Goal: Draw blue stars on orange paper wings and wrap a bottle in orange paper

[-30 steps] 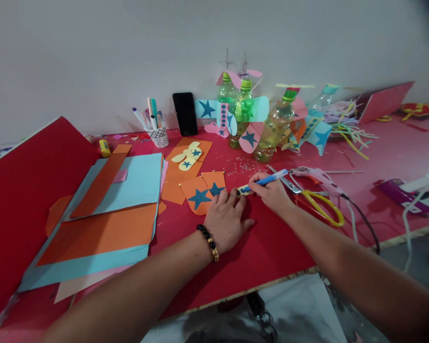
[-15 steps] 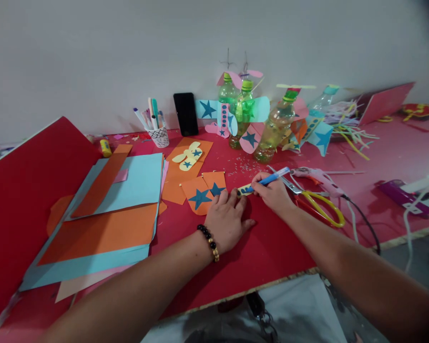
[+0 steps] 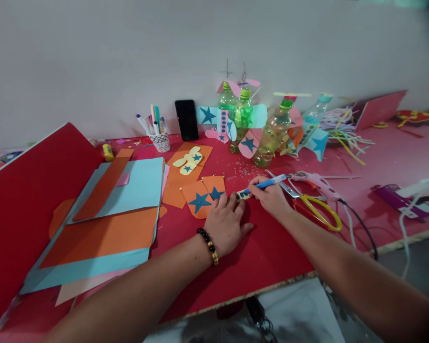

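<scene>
My right hand [image 3: 268, 196] grips a blue marker [image 3: 271, 181], its tip at a small yellow paper strip [image 3: 243, 194] that carries dark blue dots. Flat on the red table, my left hand [image 3: 226, 220] has its fingers spread and the fingertips at the strip's left end. A beaded bracelet is around the left wrist. Just left of those fingers lie two orange paper pieces [image 3: 192, 189] with blue stars. Behind them, a yellow paper cutout [image 3: 188, 162] with blue stars rests on orange paper [image 3: 175, 188].
Scissors [image 3: 320, 214] and a pink glue gun [image 3: 318, 183] lie to the right, with cables. Decorated plastic bottles [image 3: 271, 131], a black phone [image 3: 186, 120] and a cup of markers [image 3: 160, 142] stand along the wall. Stacked coloured paper [image 3: 107, 233] covers the left side.
The view has tilted slightly, so the scene sits a little lower. The marker has shifted slightly along the yellow strip; my left hand stays in place.
</scene>
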Available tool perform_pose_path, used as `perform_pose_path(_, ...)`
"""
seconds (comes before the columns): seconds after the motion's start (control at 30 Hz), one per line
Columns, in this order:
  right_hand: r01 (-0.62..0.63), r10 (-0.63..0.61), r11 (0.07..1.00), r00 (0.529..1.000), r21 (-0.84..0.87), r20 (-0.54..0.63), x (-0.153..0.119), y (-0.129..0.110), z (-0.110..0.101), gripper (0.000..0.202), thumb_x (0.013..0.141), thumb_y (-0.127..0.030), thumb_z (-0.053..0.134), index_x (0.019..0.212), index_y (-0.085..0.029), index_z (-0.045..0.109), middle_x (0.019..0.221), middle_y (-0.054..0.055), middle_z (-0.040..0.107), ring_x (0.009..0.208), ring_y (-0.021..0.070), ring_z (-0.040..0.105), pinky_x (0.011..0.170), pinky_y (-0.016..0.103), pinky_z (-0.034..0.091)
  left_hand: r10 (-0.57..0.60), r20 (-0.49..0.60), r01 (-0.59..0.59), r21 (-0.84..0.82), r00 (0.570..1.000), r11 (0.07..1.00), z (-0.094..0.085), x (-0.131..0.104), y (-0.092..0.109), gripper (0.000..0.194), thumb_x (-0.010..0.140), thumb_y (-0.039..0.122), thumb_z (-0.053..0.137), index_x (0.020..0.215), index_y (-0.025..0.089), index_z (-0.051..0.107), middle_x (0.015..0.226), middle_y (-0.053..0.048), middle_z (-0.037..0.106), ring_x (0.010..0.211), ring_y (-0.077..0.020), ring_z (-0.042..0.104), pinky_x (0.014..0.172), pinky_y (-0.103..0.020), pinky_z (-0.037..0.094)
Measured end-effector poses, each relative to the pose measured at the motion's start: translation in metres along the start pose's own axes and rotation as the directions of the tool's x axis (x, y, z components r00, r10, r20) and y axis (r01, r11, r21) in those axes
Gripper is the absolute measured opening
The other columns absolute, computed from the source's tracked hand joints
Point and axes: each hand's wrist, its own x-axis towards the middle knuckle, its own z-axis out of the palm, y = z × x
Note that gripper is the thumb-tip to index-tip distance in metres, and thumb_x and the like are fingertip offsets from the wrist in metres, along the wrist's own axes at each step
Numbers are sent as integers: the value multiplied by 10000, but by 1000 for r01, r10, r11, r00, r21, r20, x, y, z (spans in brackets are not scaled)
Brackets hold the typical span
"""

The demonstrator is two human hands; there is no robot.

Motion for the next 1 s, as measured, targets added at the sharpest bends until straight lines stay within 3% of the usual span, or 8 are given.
perform_pose_path(0.13, 3, -3, 999, 1000, 40, 15, 0, -3, 0, 140, 777, -302, 590, 695, -190, 569, 586, -29, 547, 545, 121, 469, 543, 256, 371, -2, -5, 2, 5, 1000, 1000, -1, -1, 0, 624, 877, 604, 474, 1326, 171, 485, 1377, -137, 440, 1149, -295, 405, 975, -431, 347)
perform_pose_path(0.63, -103, 168, 946, 966, 307, -195, 4, 5, -8, 217, 785, -398, 615, 753, -190, 561, 570, -13, 622, 494, 116, 556, 450, 197, 389, -21, -99, 24, 22, 995, 999, -2, -3, -3, 602, 827, 666, 502, 1257, 247, 538, 1267, -81, 517, 1144, -302, 396, 976, -455, 332)
perform_pose_path(0.77, -82, 138, 969, 961, 233, -238, 4, 7, -13, 288, 808, -477, 590, 845, -193, 570, 634, 13, 665, 538, 140, 615, 452, 202, 421, -38, -92, 39, 3, 995, 999, -2, -5, -6, 572, 823, 657, 519, 1252, 280, 542, 1320, -73, 483, 1180, -308, 376, 989, -478, 319)
perform_pose_path(0.9, -13, 28, 995, 989, 101, -146, 3, 6, -16, 390, 831, -540, 546, 986, -184, 587, 766, 67, 708, 659, 184, 678, 538, 253, 504, -45, -81, 44, -9, 996, 999, -3, -6, -10, 555, 830, 656, 509, 1250, 294, 538, 1332, -67, 476, 1166, -307, 391, 989, -484, 317)
perform_pose_path(1.0, -10, 15, 998, 996, 66, -85, 3, 4, -15, 405, 821, -556, 552, 971, -183, 597, 760, 74, 708, 671, 201, 684, 556, 283, 527, -48, -76, 46, -17, 996, 999, -5, -6, -12, 545, 830, 654, 512, 1238, 293, 543, 1337, -67, 473, 1159, -307, 398, 971, -474, 332)
